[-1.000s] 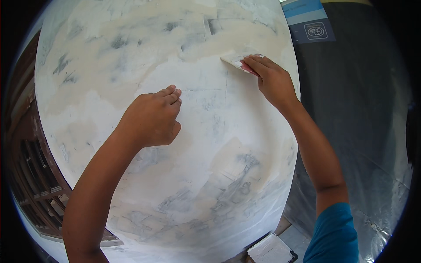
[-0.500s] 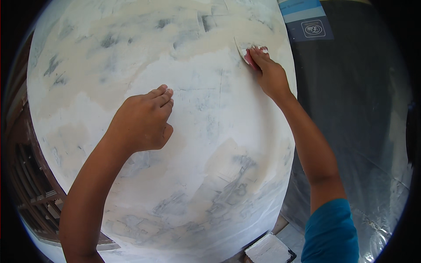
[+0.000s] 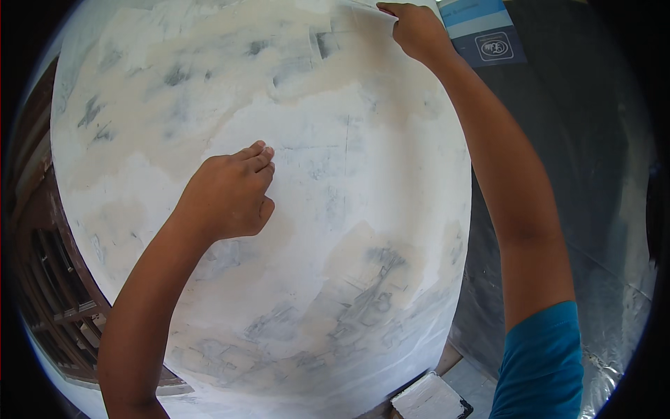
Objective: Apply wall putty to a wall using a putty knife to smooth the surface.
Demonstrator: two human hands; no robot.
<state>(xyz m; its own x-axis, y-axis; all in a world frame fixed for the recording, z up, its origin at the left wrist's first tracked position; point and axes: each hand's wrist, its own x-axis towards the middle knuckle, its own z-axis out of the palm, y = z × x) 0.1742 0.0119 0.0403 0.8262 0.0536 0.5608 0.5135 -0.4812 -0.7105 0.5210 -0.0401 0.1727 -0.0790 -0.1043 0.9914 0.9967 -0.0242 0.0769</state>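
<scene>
On the panel: a large board (image 3: 335, 230) coated in patchy white and cream filler, with grey smears showing through, fills most of the head view.
Left hand: the left hand (image 3: 230, 195) rests on the coated face near the middle, fingers curled loosely under and knuckles forward, grasping nothing.
Right hand: the right hand (image 3: 415, 29) reaches to the top edge of the board, arm stretched out, fingers pinched together.
Tool: a thin pale blade (image 3: 373, 8), probably a putty scraper, lies flat against the surface just left of the right fingertips; the rim distortion makes its shape hard to confirm.
Right side: a dark plastic sheet (image 3: 593, 209) hangs beside the board, with a blue and white printed carton (image 3: 481, 31) at its top.
Lower edge: a filler-smeared flat tray (image 3: 429, 398) lies below the board.
Left side: brown wooden shelving (image 3: 49, 279) stands behind.
</scene>
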